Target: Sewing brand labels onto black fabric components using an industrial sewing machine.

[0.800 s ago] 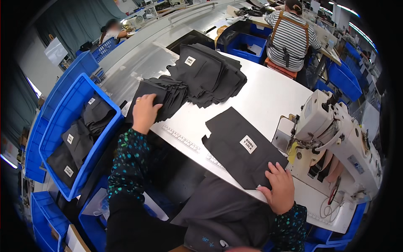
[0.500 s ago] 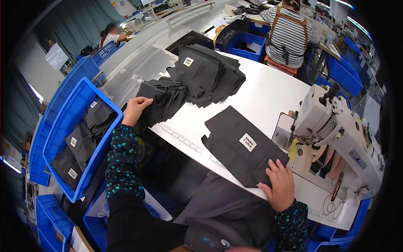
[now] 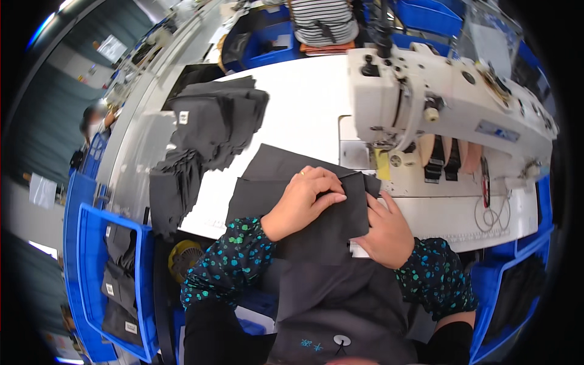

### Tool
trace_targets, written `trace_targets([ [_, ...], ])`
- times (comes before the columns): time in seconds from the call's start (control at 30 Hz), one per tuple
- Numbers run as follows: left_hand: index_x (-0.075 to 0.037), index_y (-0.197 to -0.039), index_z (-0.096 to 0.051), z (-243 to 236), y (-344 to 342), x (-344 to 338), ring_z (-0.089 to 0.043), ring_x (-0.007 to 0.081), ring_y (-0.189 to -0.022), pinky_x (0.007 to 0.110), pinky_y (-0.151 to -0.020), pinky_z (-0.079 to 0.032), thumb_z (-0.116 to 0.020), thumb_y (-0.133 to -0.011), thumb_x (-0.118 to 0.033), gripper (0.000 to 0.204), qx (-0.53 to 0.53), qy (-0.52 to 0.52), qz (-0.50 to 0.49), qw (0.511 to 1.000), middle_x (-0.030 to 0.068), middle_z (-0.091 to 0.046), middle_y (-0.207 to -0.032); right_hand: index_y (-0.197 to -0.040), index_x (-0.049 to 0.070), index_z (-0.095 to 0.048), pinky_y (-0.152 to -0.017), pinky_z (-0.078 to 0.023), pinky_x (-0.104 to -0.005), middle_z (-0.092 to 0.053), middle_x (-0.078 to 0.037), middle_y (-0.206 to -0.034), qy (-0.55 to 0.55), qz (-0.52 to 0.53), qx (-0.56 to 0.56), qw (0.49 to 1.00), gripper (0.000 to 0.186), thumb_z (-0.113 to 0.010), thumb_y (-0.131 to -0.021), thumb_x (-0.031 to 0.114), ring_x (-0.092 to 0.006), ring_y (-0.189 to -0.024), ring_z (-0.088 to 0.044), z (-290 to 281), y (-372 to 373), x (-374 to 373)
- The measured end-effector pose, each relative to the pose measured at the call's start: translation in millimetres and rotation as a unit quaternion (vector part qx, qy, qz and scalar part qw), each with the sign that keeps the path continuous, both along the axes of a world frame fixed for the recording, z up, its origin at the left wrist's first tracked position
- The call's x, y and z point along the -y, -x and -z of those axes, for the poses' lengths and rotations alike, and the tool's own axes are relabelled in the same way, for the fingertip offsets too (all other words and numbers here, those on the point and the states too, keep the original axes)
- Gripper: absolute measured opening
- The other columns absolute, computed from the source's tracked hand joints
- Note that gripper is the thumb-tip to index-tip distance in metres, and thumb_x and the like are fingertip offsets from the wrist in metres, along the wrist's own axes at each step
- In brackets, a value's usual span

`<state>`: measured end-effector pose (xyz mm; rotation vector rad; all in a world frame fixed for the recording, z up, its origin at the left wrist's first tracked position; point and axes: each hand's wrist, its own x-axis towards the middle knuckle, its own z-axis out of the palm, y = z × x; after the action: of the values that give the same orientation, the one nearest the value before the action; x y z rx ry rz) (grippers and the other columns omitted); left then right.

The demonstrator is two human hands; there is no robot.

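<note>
At the table's (image 3: 298, 115) near edge, works dark cloth (image 3: 258, 198) under a curled left hand (image 3: 307, 201) of unclear grip and a loosely spread right hand (image 3: 389, 234), apparently squaring layers, probably needing flush edges next, beside the sewing machine (image 3: 450, 109).

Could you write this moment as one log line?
left hand on dark fabric, grip unclear | right hand at fabric's right edge | sewing machine upper right | dark cloth piles on worktable | blue bin left
</note>
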<state>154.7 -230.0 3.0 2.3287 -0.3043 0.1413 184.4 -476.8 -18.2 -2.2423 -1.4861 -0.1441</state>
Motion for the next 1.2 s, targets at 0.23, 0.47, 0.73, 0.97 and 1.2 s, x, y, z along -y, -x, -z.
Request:
trace_targets([
  [0.23, -0.007, -0.105, -0.072, 1.3, -51.5, 10.2, -0.059, 0.0269, -0.086, 0.039, -0.081, -0.048, -0.084, -0.081, -0.019, 0.030, 0.042, -0.108, 0.006, 0.993, 0.0064, -0.064, -0.089, -0.119, 0.012, -0.074, -0.115, -0.033, -0.0618, -0.060, -0.017, -0.136, -0.029, 0.002, -0.005, 1.000, 0.037, -0.074, -0.087, 0.030, -0.0361, -0.137, -0.048, 4.9, 3.8, 2.9],
  [0.47, -0.003, -0.080, -0.070, -13.6, -65.0, 9.8, -0.058, 0.0231, -0.074, 0.035, -0.066, -0.047, -0.088, -0.079, -0.021, 0.025, -0.026, -0.033, 0.065, 0.997, 0.0071, -0.059, -0.079, -0.099, 0.012, -0.073, -0.097, -0.050, -0.0476, -0.066, -0.010, -0.111, -0.091, 0.017, 0.046, 0.995, 0.019, -0.072, -0.088, 0.027, -0.0298, -0.111, -0.063, 3.0, -11.4, 21.5],
  [0.73, -0.001, -0.079, -0.068, -34.1, -65.5, 16.2, -0.059, 0.0170, -0.068, 0.031, -0.066, -0.048, -0.091, -0.076, -0.021, 0.031, -0.098, -0.063, 0.028, 0.993, 0.0062, -0.065, -0.077, -0.084, 0.003, -0.070, -0.060, -0.048, -0.0369, -0.061, -0.009, -0.070, -0.154, 0.084, -0.263, 0.949, 0.026, -0.076, -0.090, 0.028, -0.0265, -0.063, -0.060, -18.5, -61.3, 18.7],
  [0.97, 0.001, -0.085, -0.068, -22.2, -53.2, 2.4, -0.060, 0.0181, -0.067, 0.031, -0.065, -0.049, -0.089, -0.079, -0.024, 0.033, -0.031, -0.038, 0.018, 0.999, 0.0083, -0.068, -0.075, -0.100, -0.005, -0.073, -0.061, -0.050, -0.0304, -0.069, -0.011, -0.073, -0.245, 0.102, -0.466, 0.844, 0.019, -0.075, -0.089, 0.011, -0.0153, -0.063, -0.063, 5.4, -68.2, 1.2],
  [1.2, 0.001, -0.091, -0.072, -41.7, -72.6, -28.4, -0.057, 0.0177, -0.066, 0.031, -0.066, -0.049, -0.077, -0.093, -0.019, 0.021, -0.188, -0.062, 0.110, 0.974, 0.0089, -0.067, -0.073, -0.103, -0.007, -0.072, -0.063, -0.050, -0.0308, -0.070, -0.014, -0.078, -0.241, 0.081, -0.460, 0.851, 0.021, -0.073, -0.091, 0.010, -0.0161, -0.065, -0.063, 7.1, -66.5, -0.7],
])
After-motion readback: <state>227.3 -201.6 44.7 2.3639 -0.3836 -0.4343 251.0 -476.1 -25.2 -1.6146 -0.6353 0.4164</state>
